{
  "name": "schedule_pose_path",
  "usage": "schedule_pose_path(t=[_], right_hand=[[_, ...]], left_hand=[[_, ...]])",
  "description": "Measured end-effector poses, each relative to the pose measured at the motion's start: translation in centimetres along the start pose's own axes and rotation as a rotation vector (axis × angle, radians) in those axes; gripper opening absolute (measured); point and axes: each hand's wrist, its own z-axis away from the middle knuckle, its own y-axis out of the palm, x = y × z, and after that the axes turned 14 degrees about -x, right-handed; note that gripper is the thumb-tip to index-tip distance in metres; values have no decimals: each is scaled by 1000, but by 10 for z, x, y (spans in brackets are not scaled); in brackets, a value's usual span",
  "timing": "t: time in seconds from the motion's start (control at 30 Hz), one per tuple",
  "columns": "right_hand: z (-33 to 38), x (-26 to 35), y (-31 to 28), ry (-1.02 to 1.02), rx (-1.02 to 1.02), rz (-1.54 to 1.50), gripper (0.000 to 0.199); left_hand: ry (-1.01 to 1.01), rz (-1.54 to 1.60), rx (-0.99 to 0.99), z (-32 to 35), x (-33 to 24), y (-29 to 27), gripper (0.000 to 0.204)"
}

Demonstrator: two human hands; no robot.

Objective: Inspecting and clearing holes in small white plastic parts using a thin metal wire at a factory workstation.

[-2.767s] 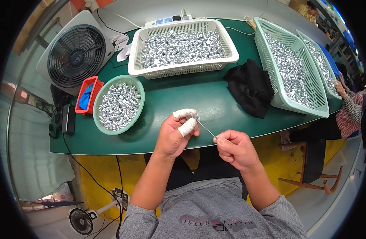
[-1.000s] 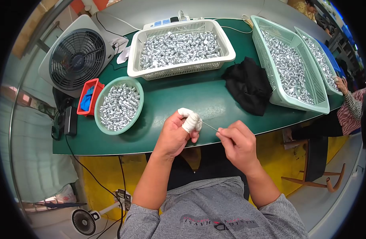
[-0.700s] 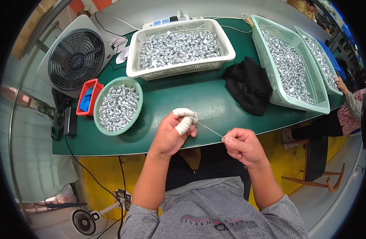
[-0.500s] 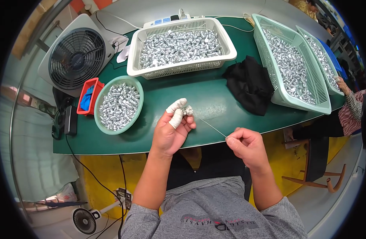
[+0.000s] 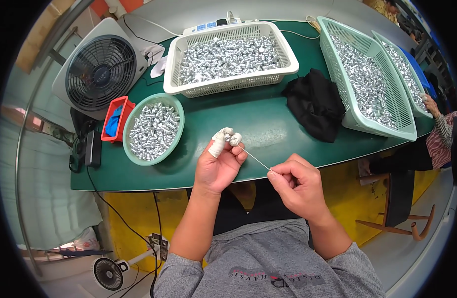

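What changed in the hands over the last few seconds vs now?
The right hand, pinching the thin wire, drew back toward the body, so a longer length of wire shows between the hands. The left hand lifted slightly and still pinches the small metal piece in its taped fingertips. Nothing was let go. The round green bowl, white basket and black cloth stayed put.

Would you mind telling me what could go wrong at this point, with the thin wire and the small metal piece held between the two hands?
The left hand pinches the small metal piece only at its taped fingertips, so it may slip and drop. The thin wire pulled by the right hand could bend or prick a finger. Both hands work over the table edge, so a dropped piece would likely fall to the floor.
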Motion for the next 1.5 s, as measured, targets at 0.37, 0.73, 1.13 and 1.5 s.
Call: schedule_pose_path(t=[0.37,0.73,1.13,1.5], right_hand=[[-4,8,2,-31,-10,43,5],[-18,4,-12,-533,-45,330,9],[-12,-13,-9,-546,-87,306,17],[-22,-13,-22,-340,56,172,11]], left_hand=[[16,-121,9,3,1,4,20],[359,-576,-136,8,16,9,14],[337,-503,-290,15,23,21,10],[314,-545,-331,21,14,20,10]])
